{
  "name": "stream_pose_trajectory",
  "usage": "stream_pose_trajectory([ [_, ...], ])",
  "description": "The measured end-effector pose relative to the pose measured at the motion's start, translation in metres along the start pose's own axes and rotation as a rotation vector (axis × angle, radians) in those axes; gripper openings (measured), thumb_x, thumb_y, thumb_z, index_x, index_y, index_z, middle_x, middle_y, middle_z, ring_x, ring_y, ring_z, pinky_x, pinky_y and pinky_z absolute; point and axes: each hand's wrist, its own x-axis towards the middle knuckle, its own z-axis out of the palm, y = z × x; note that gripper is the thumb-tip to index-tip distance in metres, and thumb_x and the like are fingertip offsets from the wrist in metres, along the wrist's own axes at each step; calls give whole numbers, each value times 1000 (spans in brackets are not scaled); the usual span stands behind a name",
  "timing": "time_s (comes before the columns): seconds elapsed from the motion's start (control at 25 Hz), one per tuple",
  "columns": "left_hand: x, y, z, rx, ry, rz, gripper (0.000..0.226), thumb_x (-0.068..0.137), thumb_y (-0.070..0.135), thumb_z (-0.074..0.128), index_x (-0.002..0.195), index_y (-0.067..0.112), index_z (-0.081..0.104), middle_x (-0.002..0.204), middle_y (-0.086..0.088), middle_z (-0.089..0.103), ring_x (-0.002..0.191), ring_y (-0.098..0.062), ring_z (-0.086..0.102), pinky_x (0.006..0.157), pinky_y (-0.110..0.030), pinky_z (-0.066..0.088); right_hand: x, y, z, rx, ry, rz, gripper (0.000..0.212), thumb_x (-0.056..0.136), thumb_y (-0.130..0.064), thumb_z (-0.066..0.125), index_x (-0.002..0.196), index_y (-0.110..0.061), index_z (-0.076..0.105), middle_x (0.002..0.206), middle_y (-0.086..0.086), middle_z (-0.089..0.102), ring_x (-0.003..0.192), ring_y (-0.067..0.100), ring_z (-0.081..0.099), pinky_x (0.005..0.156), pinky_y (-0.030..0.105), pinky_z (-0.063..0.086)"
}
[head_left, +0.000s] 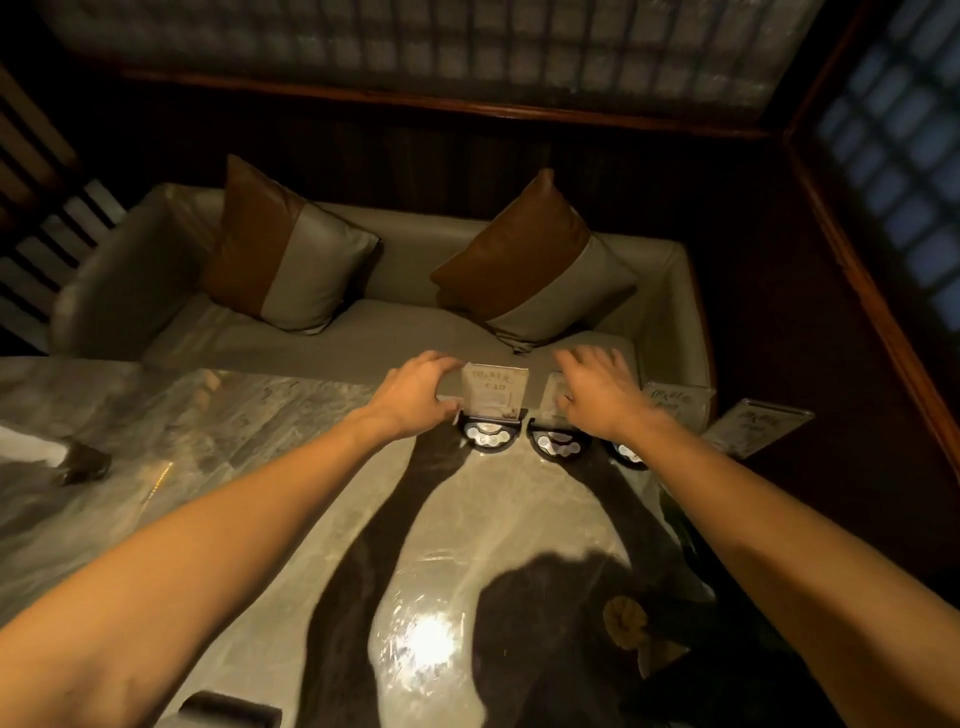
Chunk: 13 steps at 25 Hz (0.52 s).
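Several table sign cards stand in black half-round bases along the far edge of a glossy marble table (260, 467). My left hand (415, 395) grips the left edge of the first sign card (496, 389), which carries handwritten characters. Its black base (488, 434) has round silver buttons. My right hand (597, 397) hovers with spread fingers over the second sign card (553, 397) and hides most of it. The second base (558, 446) shows below that hand. A third sign card (675, 402) and a fourth sign card (756, 423) stand further right.
Beyond the table is a grey sofa (363, 338) with two brown-and-grey cushions, the left cushion (291, 249) and the right cushion (535, 265). A dark object (83, 462) lies at the table's left. A flower decoration (626, 621) sits near the right edge. Wooden walls close the corner.
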Motion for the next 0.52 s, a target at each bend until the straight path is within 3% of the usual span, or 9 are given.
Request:
stream_pose_trajectory([
  [0.12,-51,-19,-18,-62,31,18,67,92,48,66,150,24,43,157,-5,43,145,-23,39,118,-47,36,-14,-46,-15,37,52,-42,72,95,-38,61,155,-19,26,161,15,27,152,34,13,122,56,12],
  [0.28,-132,-57,-35,-165,133,-21,69,92,56,63,151,28,41,157,0,42,144,-19,39,118,-43,36,-48,-126,-19,154,94,-86,80,94,-49,58,158,-22,17,166,12,16,153,32,8,122,55,13],
  [0.52,-246,-127,-35,-232,208,-102,66,92,53,64,149,25,45,153,-1,46,142,-18,42,116,-37,35,-125,-249,35,465,-73,-113,108,82,-67,64,159,-33,-4,168,4,-12,154,26,-6,123,48,11],
])
